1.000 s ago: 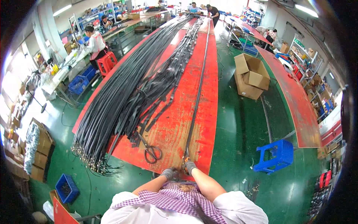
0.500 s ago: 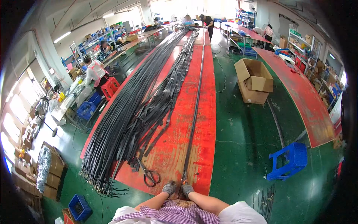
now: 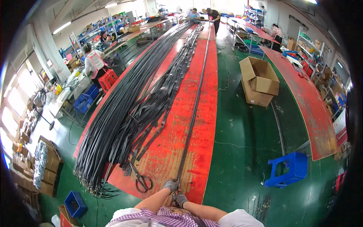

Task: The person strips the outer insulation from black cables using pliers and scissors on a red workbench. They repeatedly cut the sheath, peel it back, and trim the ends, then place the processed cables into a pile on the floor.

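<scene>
Both my hands wear grey gloves and work at the near end of the red table [image 3: 204,151]. My left hand [image 3: 171,185] is closed on the near end of a long dark strip [image 3: 192,126], which runs straight up the table to its far end. My right hand [image 3: 180,198] sits nearer my body, its fingers curled by the strip's end; what they hold is too small to tell. Left of my hands lies a pair of black-handled scissors [image 3: 143,183]. Farther left spread a thick bundle of black cables [image 3: 113,125] and a heap of flat black strips [image 3: 160,102].
At the table's far end, two people [image 3: 193,14] stand over the strips. An open cardboard box [image 3: 259,90] and a blue stool [image 3: 288,170] stand on the green floor to the right, before another red table [image 3: 302,102]. A blue crate [image 3: 75,204] lies at lower left.
My left hand has slid forward along the strip, while my right hand has drawn back toward my body. The whole view has shifted slightly. The scissors and cable bundles stay in place.
</scene>
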Motion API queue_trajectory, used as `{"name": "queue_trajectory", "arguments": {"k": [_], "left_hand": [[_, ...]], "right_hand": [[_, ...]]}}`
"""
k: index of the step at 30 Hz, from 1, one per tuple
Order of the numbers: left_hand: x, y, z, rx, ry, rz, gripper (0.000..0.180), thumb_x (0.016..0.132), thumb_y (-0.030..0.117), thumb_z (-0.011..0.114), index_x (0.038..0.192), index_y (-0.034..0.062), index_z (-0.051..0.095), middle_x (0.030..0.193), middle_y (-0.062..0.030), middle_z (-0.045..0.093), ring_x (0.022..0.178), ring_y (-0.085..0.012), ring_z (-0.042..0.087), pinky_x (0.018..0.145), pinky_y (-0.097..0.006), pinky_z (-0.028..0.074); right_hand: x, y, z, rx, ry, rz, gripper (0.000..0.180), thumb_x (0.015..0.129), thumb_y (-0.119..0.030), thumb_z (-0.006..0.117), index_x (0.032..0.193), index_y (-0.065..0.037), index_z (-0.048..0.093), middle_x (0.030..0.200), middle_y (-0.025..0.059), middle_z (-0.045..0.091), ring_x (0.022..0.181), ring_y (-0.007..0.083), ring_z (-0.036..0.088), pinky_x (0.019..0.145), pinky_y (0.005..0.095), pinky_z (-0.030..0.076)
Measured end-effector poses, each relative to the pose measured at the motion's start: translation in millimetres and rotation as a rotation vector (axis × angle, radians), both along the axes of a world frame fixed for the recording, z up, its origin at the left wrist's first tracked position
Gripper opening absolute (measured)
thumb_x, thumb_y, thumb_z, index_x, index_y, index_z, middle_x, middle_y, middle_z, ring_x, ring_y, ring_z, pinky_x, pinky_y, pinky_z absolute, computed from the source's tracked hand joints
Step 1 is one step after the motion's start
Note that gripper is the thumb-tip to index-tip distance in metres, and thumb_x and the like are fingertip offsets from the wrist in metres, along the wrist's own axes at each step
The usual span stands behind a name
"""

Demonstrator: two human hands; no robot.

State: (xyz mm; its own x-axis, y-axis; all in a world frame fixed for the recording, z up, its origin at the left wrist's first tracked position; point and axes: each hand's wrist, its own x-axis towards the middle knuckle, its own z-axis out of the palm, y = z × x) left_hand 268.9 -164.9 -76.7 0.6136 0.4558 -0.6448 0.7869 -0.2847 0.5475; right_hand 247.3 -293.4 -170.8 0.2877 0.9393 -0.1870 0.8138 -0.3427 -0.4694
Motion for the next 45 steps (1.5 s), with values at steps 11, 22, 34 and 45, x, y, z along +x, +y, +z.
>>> {"name": "queue_trajectory", "arguments": {"k": [11, 22, 34, 45], "left_hand": [[-1.2, 21.2, 1.2, -0.08, 0.085, -0.068, 0.041, 0.077, 0.04, 0.037, 0.089, 0.0042, 0.055, 0.074, -0.0155, 0.057, 0.073, -0.0269, 0.056, 0.065, -0.037, 0.041], [-20.7, 25.4, -25.7, 0.0, -0.075, -0.077, 0.035, 0.077, 0.032, 0.041, 0.097, 0.0048, 0.052, 0.079, -0.0145, 0.057, 0.071, -0.0247, 0.055, 0.065, -0.032, 0.042], [-25.4, 18.3, -24.2, -0.003, -0.182, -0.058, 0.03, 0.077, 0.027, 0.04, 0.092, 0.0042, 0.053, 0.078, -0.0135, 0.057, 0.071, -0.0242, 0.055, 0.062, -0.034, 0.041], [-26.3, 21.4, -14.4, -0.027, -0.169, -0.059, 0.029, 0.077, 0.026, 0.041, 0.094, 0.0058, 0.053, 0.079, -0.0133, 0.057, 0.071, -0.0248, 0.055, 0.062, -0.035, 0.041]], "right_hand": [[5.5, 13.6, 44.6, -0.159, 1.034, -0.472, 0.023, 0.072, -0.02, 0.045, 0.088, -0.004, 0.049, 0.066, 0.0111, 0.054, 0.056, 0.025, 0.053, 0.049, 0.035, 0.045], [5.6, 1.4, -15.7, -0.143, 0.891, -0.47, 0.016, 0.075, -0.015, 0.039, 0.072, -0.007, 0.053, 0.055, 0.0094, 0.051, 0.049, 0.0228, 0.05, 0.044, 0.0331, 0.038], [15.0, -4.8, 4.9, -0.258, 0.747, -0.517, 0.005, 0.064, -0.014, 0.054, 0.065, -0.009, 0.053, 0.057, 0.0112, 0.053, 0.055, 0.0264, 0.054, 0.045, 0.0374, 0.04], [14.5, -6.7, 12.5, -0.128, 0.198, -0.057, 0.016, 0.06, -0.016, 0.059, 0.07, -0.006, 0.052, 0.058, 0.0097, 0.053, 0.055, 0.0223, 0.053, 0.047, 0.0353, 0.041]]}}
